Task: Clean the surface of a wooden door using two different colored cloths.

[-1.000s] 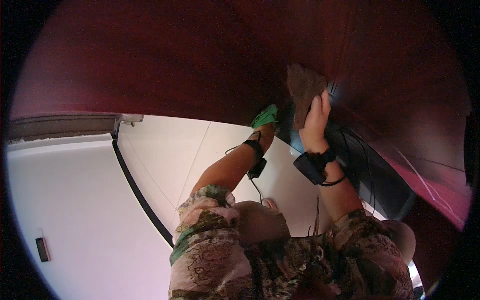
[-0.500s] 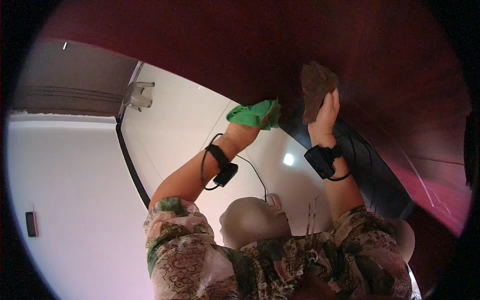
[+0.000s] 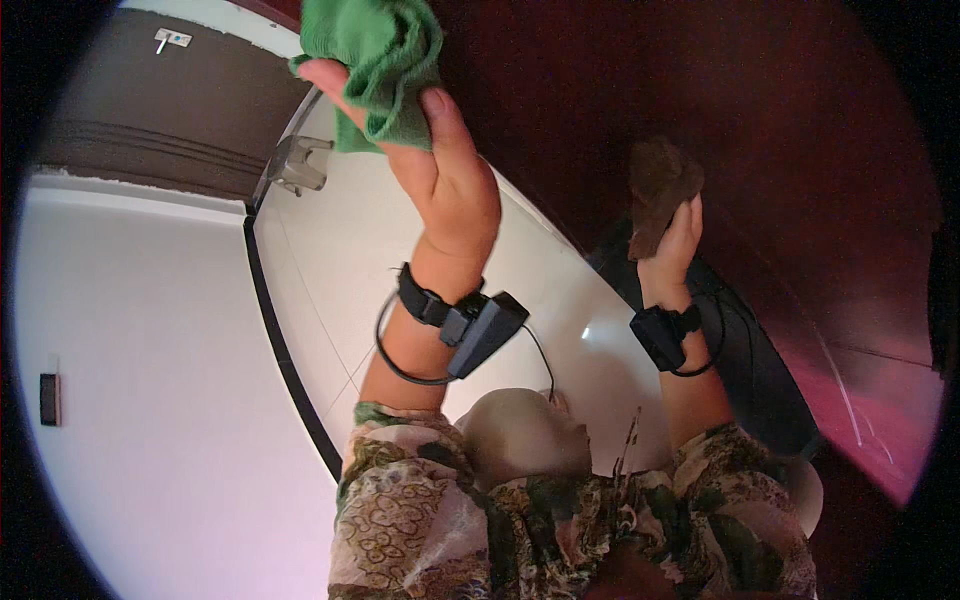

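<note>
My left hand [image 3: 445, 170] is raised at the upper middle, its thumb and fingers closed on a bunched green cloth [image 3: 375, 60]. Part of the cloth hides the fingers. Farther right, my right hand [image 3: 675, 250] holds a brown cloth [image 3: 660, 185] against a dark red, glossy surface [image 3: 560, 110]. That cloth covers most of its fingers. Each wrist wears a black strapped device with a cable.
A grey stool [image 3: 300, 165] stands on the pale tiled floor [image 3: 350, 260] to the left. Beyond it are a dark wall panel [image 3: 150, 120] and a white wall [image 3: 150, 320]. A dark panel [image 3: 770, 380] lies below the red surface on the right.
My left hand has lifted the green cloth up and to the left, closer to the camera. My right hand and the brown cloth appear slightly farther right and lower.
</note>
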Action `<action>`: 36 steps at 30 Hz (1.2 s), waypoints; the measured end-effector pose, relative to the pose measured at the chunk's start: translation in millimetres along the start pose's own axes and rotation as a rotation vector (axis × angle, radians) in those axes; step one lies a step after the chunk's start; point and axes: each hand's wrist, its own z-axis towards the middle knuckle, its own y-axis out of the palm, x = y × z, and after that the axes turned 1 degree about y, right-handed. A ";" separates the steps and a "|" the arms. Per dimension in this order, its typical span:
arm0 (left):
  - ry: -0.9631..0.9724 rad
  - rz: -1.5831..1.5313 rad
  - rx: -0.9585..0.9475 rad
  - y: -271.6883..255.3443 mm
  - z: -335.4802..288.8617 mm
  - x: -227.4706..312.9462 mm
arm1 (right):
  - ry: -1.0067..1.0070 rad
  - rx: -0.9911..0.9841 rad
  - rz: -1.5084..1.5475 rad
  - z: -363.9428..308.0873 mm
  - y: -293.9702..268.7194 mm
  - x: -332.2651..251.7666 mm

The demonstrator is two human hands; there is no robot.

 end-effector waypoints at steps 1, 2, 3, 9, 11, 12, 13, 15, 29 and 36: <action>-0.210 -0.186 0.105 4.3 -9.1 2.9 | 0.004 -0.004 -0.002 -1.4 2.7 1.3; -0.264 -0.154 0.201 5.4 -16.1 1.3 | 0.015 -0.008 -0.003 -4.2 8.5 1.4; -0.325 -0.124 0.297 4.8 -28.5 -4.8 | 0.027 -0.008 -0.008 -6.5 10.2 2.7; -0.989 -0.533 0.326 12.8 -114.7 -23.8 | 0.027 -0.035 -0.021 -8.3 0.7 7.0; -1.038 -0.651 0.335 15.4 -122.8 -22.6 | 0.032 -0.023 -0.019 -7.4 0.0 7.0; -1.088 -0.746 0.336 15.1 -128.0 -24.3 | 0.037 -0.015 -0.013 -7.8 0.6 6.4; -1.138 -0.841 0.334 15.2 -133.0 -25.1 | 0.035 -0.012 -0.013 -9.9 1.1 5.2; -1.225 -0.866 0.359 19.4 -142.5 -24.8 | 0.029 0.007 -0.022 -12.5 5.9 2.6; -1.663 -0.934 0.475 20.1 -227.9 -102.6 | 0.084 -0.038 -0.144 -14.8 -4.2 16.0; -1.558 -1.161 0.525 13.8 -178.2 -82.5 | 0.157 -0.084 -0.119 -15.7 -8.8 13.7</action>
